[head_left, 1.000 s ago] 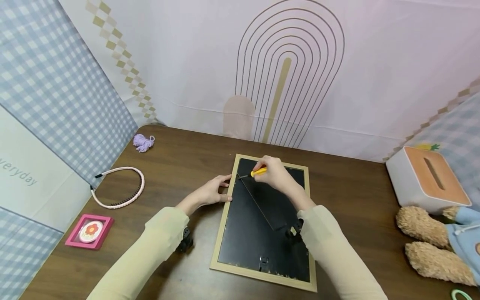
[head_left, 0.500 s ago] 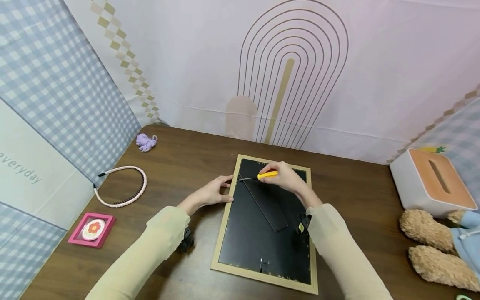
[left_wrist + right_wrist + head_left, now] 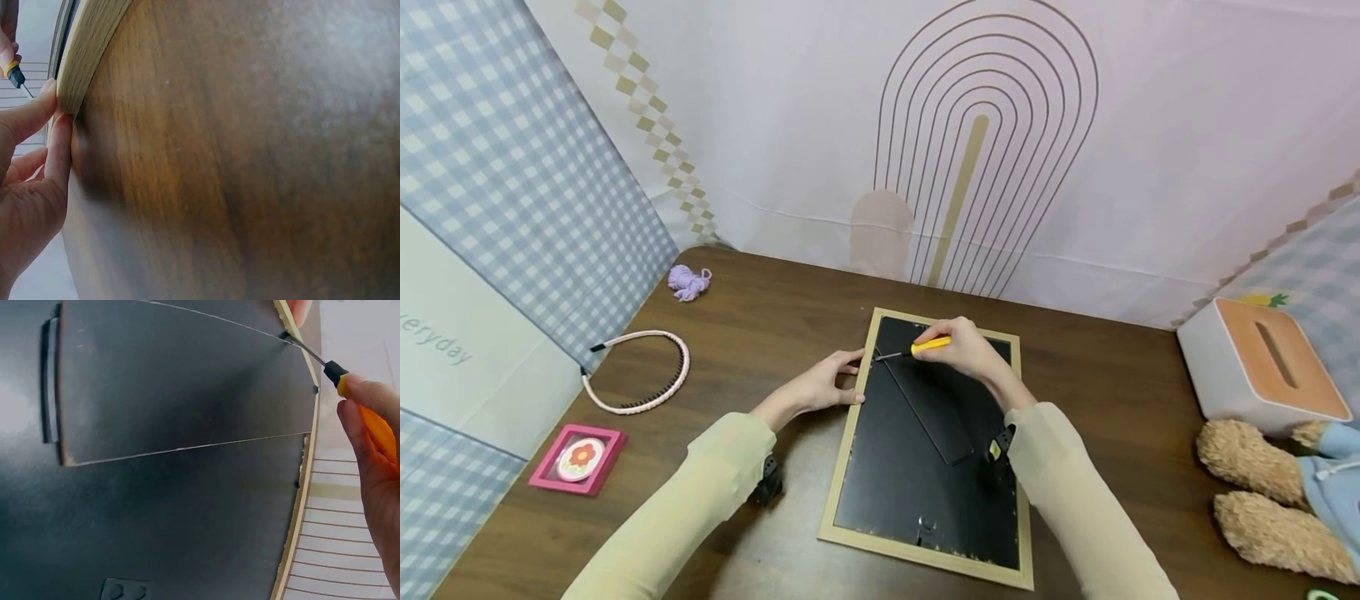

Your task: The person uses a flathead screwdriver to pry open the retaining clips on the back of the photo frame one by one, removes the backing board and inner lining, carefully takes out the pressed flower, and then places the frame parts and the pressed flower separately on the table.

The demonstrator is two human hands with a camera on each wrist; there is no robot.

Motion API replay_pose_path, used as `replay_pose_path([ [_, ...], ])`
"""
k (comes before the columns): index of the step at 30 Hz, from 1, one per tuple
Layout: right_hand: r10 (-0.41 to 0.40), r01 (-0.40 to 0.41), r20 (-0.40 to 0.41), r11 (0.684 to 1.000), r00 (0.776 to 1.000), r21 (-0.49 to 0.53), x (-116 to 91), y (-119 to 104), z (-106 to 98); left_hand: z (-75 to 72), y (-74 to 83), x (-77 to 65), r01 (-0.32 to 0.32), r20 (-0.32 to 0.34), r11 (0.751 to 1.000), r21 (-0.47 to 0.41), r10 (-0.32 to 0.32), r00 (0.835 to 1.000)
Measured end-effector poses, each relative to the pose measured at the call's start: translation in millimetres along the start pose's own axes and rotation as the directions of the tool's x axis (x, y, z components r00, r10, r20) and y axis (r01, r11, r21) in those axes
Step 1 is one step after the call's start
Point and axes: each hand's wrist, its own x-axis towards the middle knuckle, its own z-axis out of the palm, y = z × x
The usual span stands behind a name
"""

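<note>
A picture frame (image 3: 848,467) with a light wood border lies face down, its black backing board (image 3: 887,492) and long folding stand (image 3: 928,400) showing. My left hand (image 3: 812,385) rests against the frame's left side, thumb and fingers apart along it. My right hand (image 3: 964,348) grips a screwdriver (image 3: 931,344) by its yellow handle. Its thin shaft points left, and the tip meets the inner left edge of the frame near the stand's upper end. In the right wrist view, the screwdriver tip touches a small dark spot beside the wood border (image 3: 294,547).
On the brown table (image 3: 775,308), left, are purple yarn (image 3: 688,283), a headband (image 3: 679,367) and a pink display box (image 3: 578,459). At right stand a tissue box (image 3: 1262,362) and a plush bear (image 3: 1277,500). A patterned cloth (image 3: 775,125) hangs behind.
My right hand drew back to the right with the screwdriver, its shaft lying flatter, then shifted slightly left. The tip stays near the frame's inner left edge, and my left hand keeps its place.
</note>
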Motion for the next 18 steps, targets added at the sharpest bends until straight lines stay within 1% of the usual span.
replay_pose_path([
  [7,0.071,-0.072,0.020,0.995,0.997,0.067,-2,9,-1,1.6,1.9,0.6,0.007,0.012,1.000,-0.007,-0.007,1.000],
  [9,0.068,-0.069,0.020,0.995,0.997,0.068,-3,11,-1,1.7,2.6,1.0,0.007,0.015,1.000,-0.005,-0.007,1.000],
  [12,0.046,-0.047,0.013,0.998,0.999,0.043,-1,9,-1,0.9,2.8,1.4,0.010,0.014,1.000,-0.003,-0.010,1.000],
  [18,0.002,-0.002,0.005,0.999,1.000,-0.033,7,-9,0,-1.5,0.1,1.1,0.028,0.008,1.000,0.004,-0.028,1.000],
])
